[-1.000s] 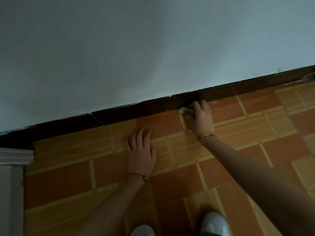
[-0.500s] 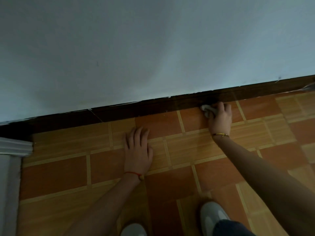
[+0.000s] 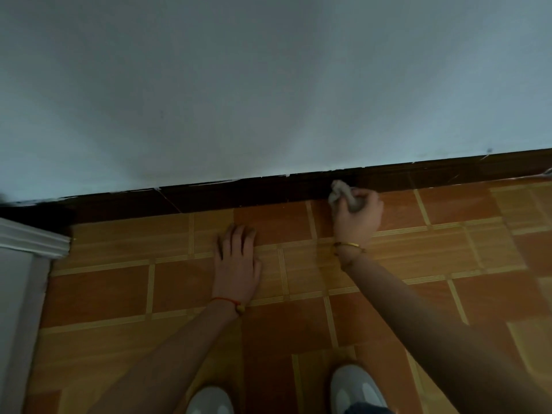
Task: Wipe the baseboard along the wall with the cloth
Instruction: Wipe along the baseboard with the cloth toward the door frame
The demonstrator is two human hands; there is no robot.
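A dark brown baseboard (image 3: 268, 191) runs along the foot of the pale wall (image 3: 268, 85), rising toward the right. My right hand (image 3: 358, 216) grips a crumpled greyish cloth (image 3: 340, 192), and the cloth's tip presses against the baseboard's lower face. A gold bangle circles that wrist. My left hand (image 3: 237, 261) lies flat on the tiled floor (image 3: 448, 249), fingers spread, holding nothing, a short way in front of the baseboard. A red string sits on its wrist.
White door trim (image 3: 33, 240) juts out at the left where the baseboard ends. Two white shoe tips (image 3: 355, 386) show at the bottom edge. Orange and tan tiles stretch to the right along the wall.
My right hand slid the cloth rightward along the baseboard, then turned so the cloth now bunches up above the fingers. The left hand has stayed planted on the floor.
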